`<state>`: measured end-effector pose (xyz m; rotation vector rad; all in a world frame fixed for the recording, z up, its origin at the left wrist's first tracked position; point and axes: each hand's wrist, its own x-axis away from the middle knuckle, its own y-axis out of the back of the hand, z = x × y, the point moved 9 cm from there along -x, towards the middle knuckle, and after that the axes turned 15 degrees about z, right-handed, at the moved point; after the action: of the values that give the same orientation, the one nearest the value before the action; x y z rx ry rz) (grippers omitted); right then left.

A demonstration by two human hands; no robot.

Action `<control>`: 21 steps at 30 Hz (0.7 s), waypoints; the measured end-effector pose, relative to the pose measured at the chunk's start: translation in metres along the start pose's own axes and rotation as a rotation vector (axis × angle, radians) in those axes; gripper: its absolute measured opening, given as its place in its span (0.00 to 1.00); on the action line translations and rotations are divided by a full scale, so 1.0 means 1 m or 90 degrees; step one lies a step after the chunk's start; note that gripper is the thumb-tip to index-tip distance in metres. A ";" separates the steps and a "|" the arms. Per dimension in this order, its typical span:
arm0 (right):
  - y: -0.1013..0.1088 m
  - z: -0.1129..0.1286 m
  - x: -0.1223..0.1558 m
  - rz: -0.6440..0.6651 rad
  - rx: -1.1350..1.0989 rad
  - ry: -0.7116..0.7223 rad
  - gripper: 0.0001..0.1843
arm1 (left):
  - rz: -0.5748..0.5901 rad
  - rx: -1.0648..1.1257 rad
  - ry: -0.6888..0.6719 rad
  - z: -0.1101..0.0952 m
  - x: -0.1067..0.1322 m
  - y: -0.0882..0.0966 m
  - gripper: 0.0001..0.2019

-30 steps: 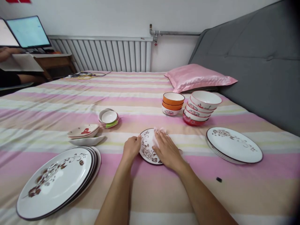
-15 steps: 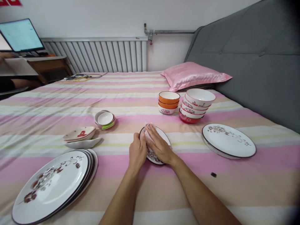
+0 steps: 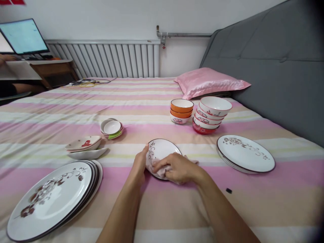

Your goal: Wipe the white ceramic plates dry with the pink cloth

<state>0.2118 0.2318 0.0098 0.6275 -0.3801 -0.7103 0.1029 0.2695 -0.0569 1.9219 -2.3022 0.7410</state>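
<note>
A white plate (image 3: 165, 148) with a dark rim and brown floral pattern lies in front of me on the striped bedsheet. My left hand (image 3: 139, 163) grips its left edge, the thumb along the rim. Bunched under the fingers of my right hand (image 3: 178, 167) is a pale pinkish cloth (image 3: 162, 171), pressed on the plate's lower part. One end of the cloth trails out past the plate's right side. The hand covers much of the plate's lower right.
Large plates (image 3: 50, 199) are stacked at the near left, behind them leaf-shaped dishes (image 3: 83, 144) and small bowls (image 3: 111, 128). Orange and white bowls (image 3: 181, 109), taller stacked bowls (image 3: 212, 113) and more plates (image 3: 245, 153) stand right. A pink pillow (image 3: 210, 82) lies behind. A person sits far left.
My right hand, with the cloth, has moved from the plate's upper left to its lower part, and its fingers have curled. My left hand has shifted slightly left, holding the rim.
</note>
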 end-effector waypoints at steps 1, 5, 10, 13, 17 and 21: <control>0.003 -0.005 0.006 0.014 0.007 -0.018 0.25 | 0.006 -0.019 0.008 0.000 0.000 -0.001 0.22; 0.040 -0.019 0.032 -0.100 0.036 -0.084 0.23 | -0.055 -0.094 0.003 -0.002 0.003 0.004 0.14; 0.104 -0.005 0.088 -0.564 0.037 -0.077 0.20 | -0.123 -0.112 -0.043 -0.005 0.002 0.013 0.13; 0.115 0.015 0.115 -0.765 0.070 0.017 0.21 | -0.150 -0.113 -0.069 -0.009 0.003 0.020 0.14; 0.113 -0.008 0.102 -0.708 0.045 -0.033 0.24 | -0.186 -0.104 -0.087 -0.014 0.005 0.029 0.14; 0.109 -0.054 0.099 -0.673 0.042 -0.245 0.21 | -0.215 -0.090 -0.096 -0.017 0.007 0.036 0.14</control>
<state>0.3621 0.2485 0.0508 0.7427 -0.4136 -1.8508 0.0631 0.2734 -0.0515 2.2814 -1.9582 0.4002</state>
